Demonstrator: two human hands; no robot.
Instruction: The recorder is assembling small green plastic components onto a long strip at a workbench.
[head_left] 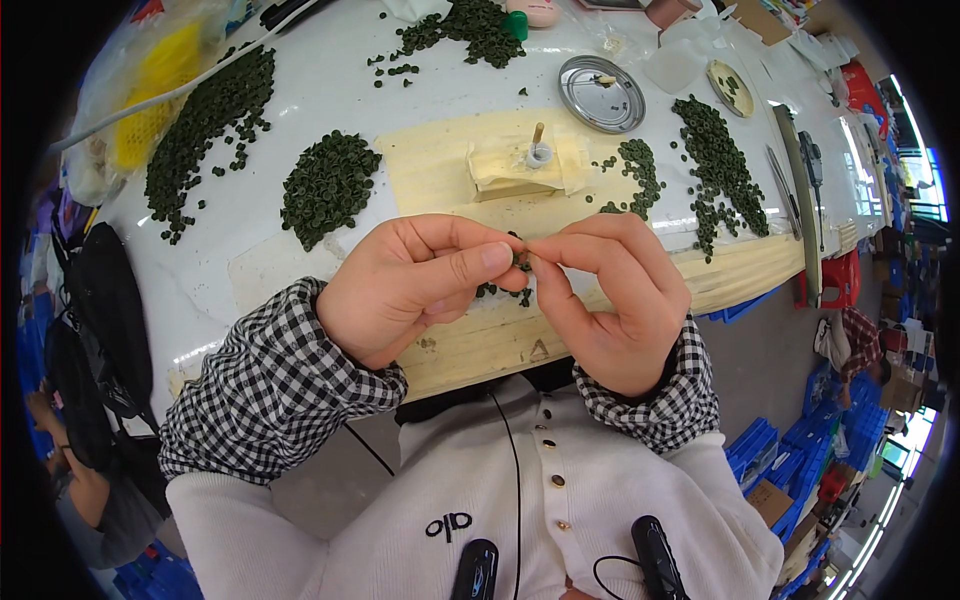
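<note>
My left hand (pixel 405 280) pinches a small dark green round part (pixel 520 259) between thumb and forefinger, above the table's near edge. Tip to tip with it, my right hand (pixel 622 290) has its thumb and forefinger pressed together at that part; whatever tiny thing lies between them is too small to make out. Just below the fingertips, several more green parts (pixel 503 295) lie on the table. Beyond my hands a block covered in cream tape (pixel 500 182) carries a small whitish cup (pixel 539 155) with a thin brown stick standing in it.
Piles of green parts sit left (pixel 330 188), far left (pixel 215 125), at the back (pixel 480 30) and right (pixel 718 165). A round metal lid (pixel 601 95) lies behind the block. Tweezers (pixel 785 190) rest near a long bar (pixel 800 200) at right. Other people are at both sides.
</note>
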